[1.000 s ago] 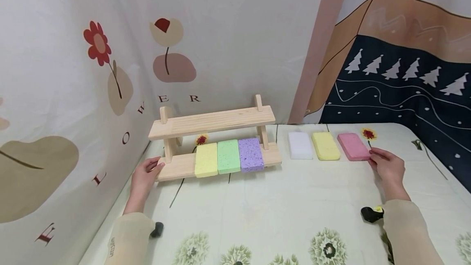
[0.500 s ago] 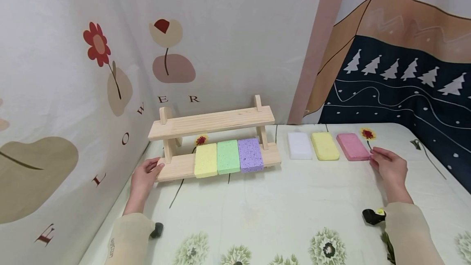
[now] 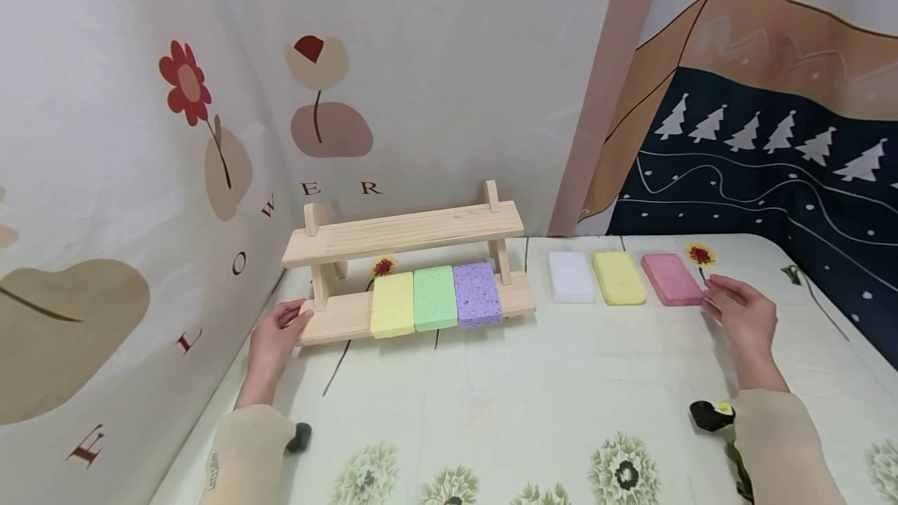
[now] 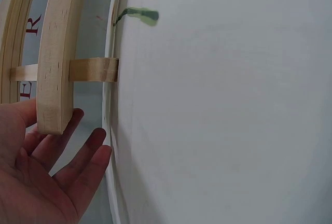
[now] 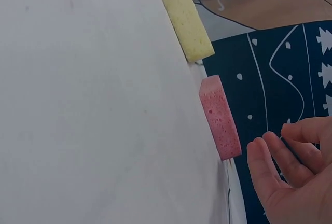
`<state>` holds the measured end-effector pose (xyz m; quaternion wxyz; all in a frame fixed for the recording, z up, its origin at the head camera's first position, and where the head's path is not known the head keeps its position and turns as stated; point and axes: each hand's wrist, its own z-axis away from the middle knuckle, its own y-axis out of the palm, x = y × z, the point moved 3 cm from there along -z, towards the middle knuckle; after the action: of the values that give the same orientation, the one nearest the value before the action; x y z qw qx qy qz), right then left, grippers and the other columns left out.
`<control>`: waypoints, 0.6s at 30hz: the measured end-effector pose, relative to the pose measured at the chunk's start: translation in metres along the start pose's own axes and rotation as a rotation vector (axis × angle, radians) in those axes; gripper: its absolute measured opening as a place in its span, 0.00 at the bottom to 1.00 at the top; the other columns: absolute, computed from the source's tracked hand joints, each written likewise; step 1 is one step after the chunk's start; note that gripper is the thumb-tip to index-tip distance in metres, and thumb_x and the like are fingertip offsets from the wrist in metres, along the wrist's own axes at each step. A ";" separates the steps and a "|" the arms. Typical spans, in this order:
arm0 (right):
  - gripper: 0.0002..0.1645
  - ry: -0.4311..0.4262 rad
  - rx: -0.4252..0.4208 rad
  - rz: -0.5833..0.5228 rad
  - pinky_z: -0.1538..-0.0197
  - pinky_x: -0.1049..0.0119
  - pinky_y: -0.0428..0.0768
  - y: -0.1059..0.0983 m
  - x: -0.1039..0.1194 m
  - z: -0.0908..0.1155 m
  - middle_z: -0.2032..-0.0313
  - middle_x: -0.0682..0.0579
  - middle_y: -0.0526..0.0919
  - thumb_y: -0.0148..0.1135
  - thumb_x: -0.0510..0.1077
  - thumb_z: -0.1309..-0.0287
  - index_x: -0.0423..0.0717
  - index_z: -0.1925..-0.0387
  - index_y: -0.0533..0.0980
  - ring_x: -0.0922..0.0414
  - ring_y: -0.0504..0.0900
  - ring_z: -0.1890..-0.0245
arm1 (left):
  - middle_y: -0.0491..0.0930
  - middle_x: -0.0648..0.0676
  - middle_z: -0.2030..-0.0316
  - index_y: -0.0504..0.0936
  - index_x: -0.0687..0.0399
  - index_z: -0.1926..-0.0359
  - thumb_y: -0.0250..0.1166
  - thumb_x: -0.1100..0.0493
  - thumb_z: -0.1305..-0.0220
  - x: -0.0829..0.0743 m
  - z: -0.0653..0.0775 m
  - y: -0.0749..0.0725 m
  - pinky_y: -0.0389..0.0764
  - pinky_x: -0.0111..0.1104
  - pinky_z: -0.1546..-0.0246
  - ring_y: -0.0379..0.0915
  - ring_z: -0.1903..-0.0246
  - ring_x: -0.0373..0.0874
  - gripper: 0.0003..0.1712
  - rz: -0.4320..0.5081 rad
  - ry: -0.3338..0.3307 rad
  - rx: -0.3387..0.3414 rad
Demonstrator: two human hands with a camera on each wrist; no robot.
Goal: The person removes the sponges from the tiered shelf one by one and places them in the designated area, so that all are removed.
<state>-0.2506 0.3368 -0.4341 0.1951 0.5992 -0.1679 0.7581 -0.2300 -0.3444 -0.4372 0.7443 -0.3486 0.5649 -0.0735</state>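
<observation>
We see a table [image 3: 533, 380] under a pale cloth printed with flowers, walled round by hanging printed fabric. On its left part stands a two-tier wooden rack [image 3: 403, 259], its upper board bare of sponges. On the lower board three sponges lie side by side, touching: a pale yellow sponge [image 3: 392, 305], a green sponge [image 3: 435, 298] and a purple speckled sponge [image 3: 476, 294].

To the right of the rack, flat on the cloth, three more lie in a row with small gaps between them — a white sponge [image 3: 571, 277], a yellow sponge [image 3: 620, 277] and, farthest right, a pink sponge [image 3: 672, 279].

Our left hand [image 3: 275, 337] rests at the left end of the rack's lower board, fingers straight and loosely spread; in the left wrist view the board's end sits against the palm side of the fingers [image 4: 78, 156], which do not curl round it.

Our right hand [image 3: 744, 314] hovers just beside the near right corner of the pink sponge — fingers relaxed, slightly bent, holding nothing. In the right wrist view a narrow gap shows between the fingertips [image 5: 259, 154] and the sponge.

A small black device [image 3: 710, 414] sits at the right wrist, another [image 3: 300, 436] at the left.
</observation>
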 end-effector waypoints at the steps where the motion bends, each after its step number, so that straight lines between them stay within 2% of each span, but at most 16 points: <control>1: 0.25 -0.005 0.002 0.000 0.68 0.83 0.81 0.001 0.000 0.001 0.74 0.73 0.80 0.57 0.38 0.31 0.44 0.34 0.72 0.77 0.81 0.71 | 0.71 0.66 0.32 0.68 0.56 0.29 0.57 0.50 0.25 0.000 0.000 0.000 0.74 0.50 0.35 0.68 0.33 0.61 0.29 0.002 0.000 0.000; 6: 0.23 -0.042 -0.002 0.039 0.67 0.84 0.81 0.006 0.002 0.004 0.72 0.74 0.79 0.60 0.40 0.32 0.47 0.36 0.75 0.76 0.79 0.69 | 0.70 0.65 0.32 0.67 0.57 0.29 0.57 0.50 0.25 -0.001 0.001 0.000 0.74 0.50 0.35 0.68 0.33 0.61 0.29 0.006 -0.001 0.004; 11: 0.19 -0.050 0.015 0.008 0.67 0.83 0.81 0.013 0.002 0.005 0.72 0.73 0.80 0.62 0.40 0.34 0.47 0.42 0.78 0.74 0.80 0.70 | 0.71 0.65 0.32 0.67 0.56 0.29 0.57 0.50 0.25 -0.001 0.001 -0.001 0.73 0.51 0.35 0.68 0.33 0.61 0.29 0.004 0.005 0.005; 13: 0.17 -0.075 0.042 0.006 0.67 0.83 0.81 0.013 -0.006 -0.005 0.71 0.74 0.81 0.65 0.44 0.36 0.52 0.45 0.80 0.75 0.81 0.70 | 0.71 0.65 0.32 0.68 0.56 0.29 0.57 0.49 0.25 -0.001 0.001 0.000 0.73 0.51 0.35 0.68 0.33 0.61 0.29 0.003 0.007 0.005; 18: 0.19 -0.124 0.081 0.073 0.66 0.85 0.80 0.020 -0.003 0.005 0.69 0.75 0.80 0.63 0.44 0.34 0.51 0.42 0.79 0.76 0.80 0.70 | 0.71 0.66 0.32 0.68 0.56 0.29 0.57 0.49 0.25 -0.001 0.001 0.000 0.73 0.51 0.35 0.68 0.33 0.61 0.29 0.001 0.006 0.006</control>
<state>-0.2560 0.3167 -0.4364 0.1323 0.6457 -0.1708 0.7324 -0.2292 -0.3438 -0.4359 0.7437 -0.3457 0.5672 -0.0760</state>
